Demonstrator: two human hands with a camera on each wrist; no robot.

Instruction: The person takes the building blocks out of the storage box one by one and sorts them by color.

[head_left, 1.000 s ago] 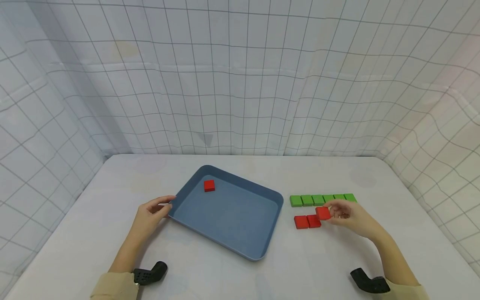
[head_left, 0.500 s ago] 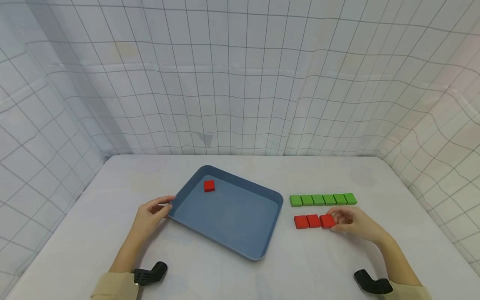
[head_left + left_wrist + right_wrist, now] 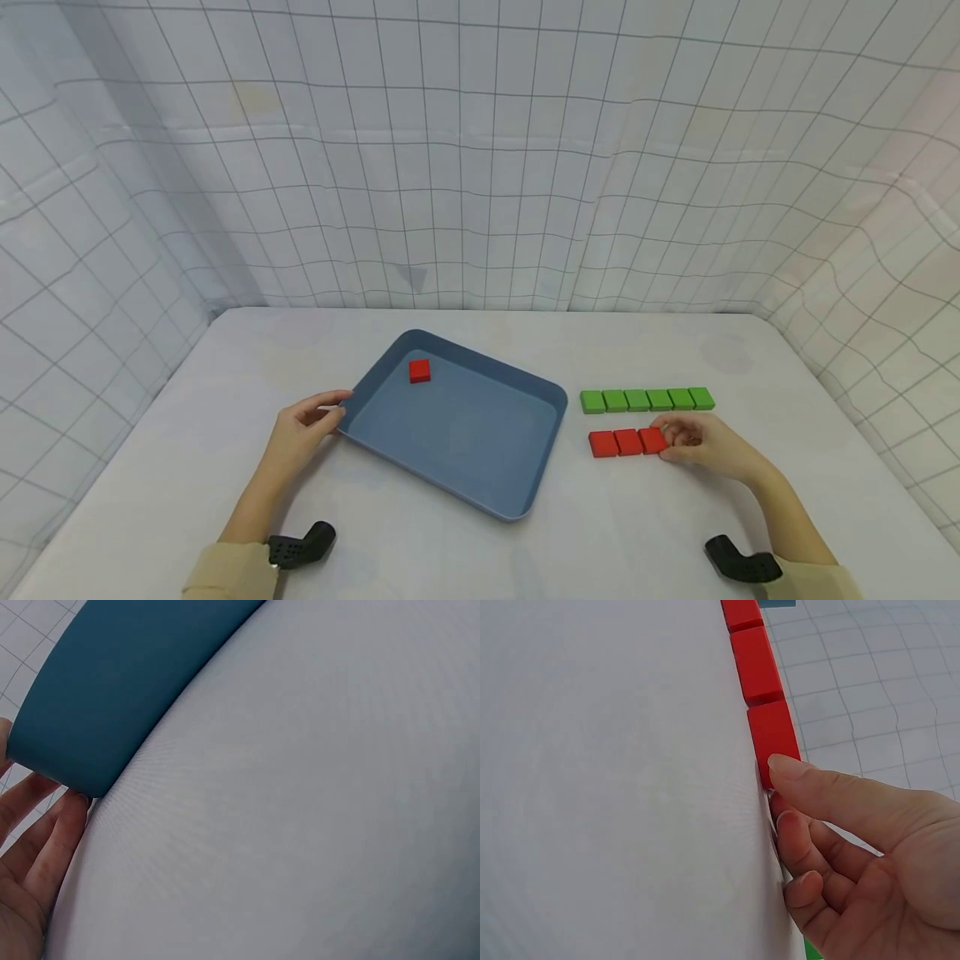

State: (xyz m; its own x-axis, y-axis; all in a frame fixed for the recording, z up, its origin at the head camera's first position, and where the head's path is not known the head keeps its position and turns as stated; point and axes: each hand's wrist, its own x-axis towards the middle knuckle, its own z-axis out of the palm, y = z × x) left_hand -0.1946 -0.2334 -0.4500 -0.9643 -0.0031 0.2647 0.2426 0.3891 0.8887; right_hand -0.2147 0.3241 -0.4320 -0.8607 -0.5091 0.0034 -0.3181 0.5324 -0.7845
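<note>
My right hand [image 3: 701,446] pinches the rightmost red block [image 3: 775,739] between thumb and fingers. That block rests on the table at the end of a short row, beside a middle red block [image 3: 628,442] and a left one [image 3: 603,444]. On the left, my left hand [image 3: 296,433] holds the left corner of a shallow blue tray [image 3: 480,498], its fingertips against the wall [image 3: 127,682] in the left wrist view. One more red block [image 3: 419,371] lies inside the tray near its far left corner.
Behind the red row, several green blocks [image 3: 637,400] form a straight line to the right of the tray. The white table [image 3: 585,533] is enclosed by white grid-patterned curtains [image 3: 480,167] at the back and sides.
My right hand has lowered its red block onto the table at the right end of the red row, then nudged it slightly left against its neighbour. The left hand and tray stay put.
</note>
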